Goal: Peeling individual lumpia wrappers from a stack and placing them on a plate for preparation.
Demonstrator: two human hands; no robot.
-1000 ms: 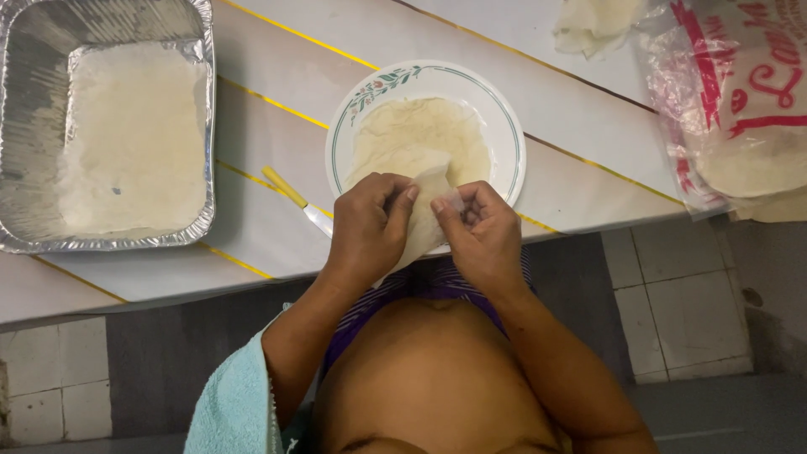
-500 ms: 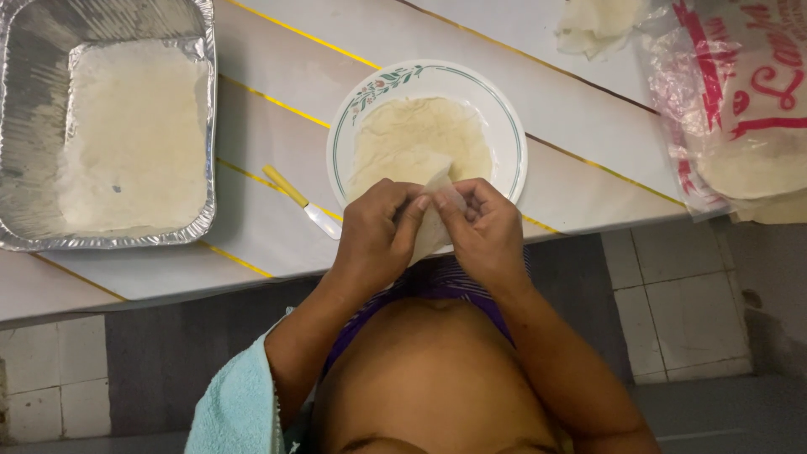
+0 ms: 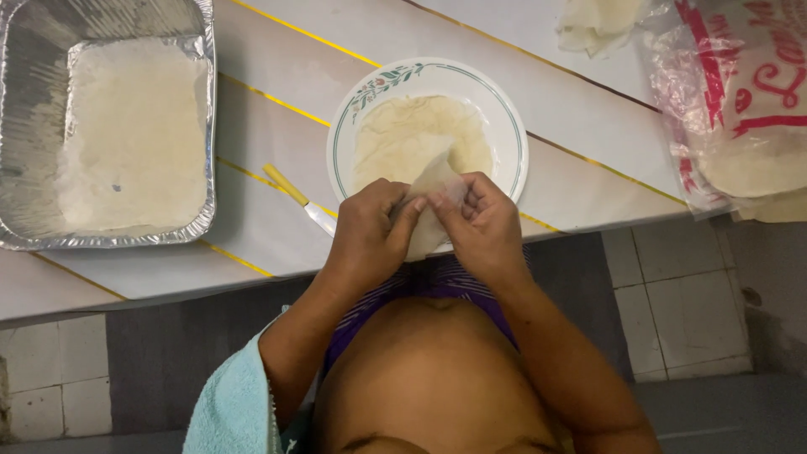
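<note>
My left hand (image 3: 368, 232) and my right hand (image 3: 482, 223) meet over the near edge of the table, both pinching one thin pale wrapper sheet (image 3: 433, 197) between fingertips. The sheet hangs partly folded between the hands, its top corner raised over the plate. Just beyond the hands stands a white plate (image 3: 504, 126) with a green rim line and a leaf pattern. A stack of round pale wrappers (image 3: 412, 134) lies in it.
A foil tray (image 3: 25, 101) lined with pale sheets sits at the far left. A small knife with a yellow handle (image 3: 296, 200) lies left of the plate. A clear plastic bag with red print (image 3: 740, 92) holds more wrappers at right. Loose wrapper pieces (image 3: 593, 23) lie at the top.
The hands have drawn closer together and moved slightly up toward the plate. The sheet's top corner now stands higher between the fingers.
</note>
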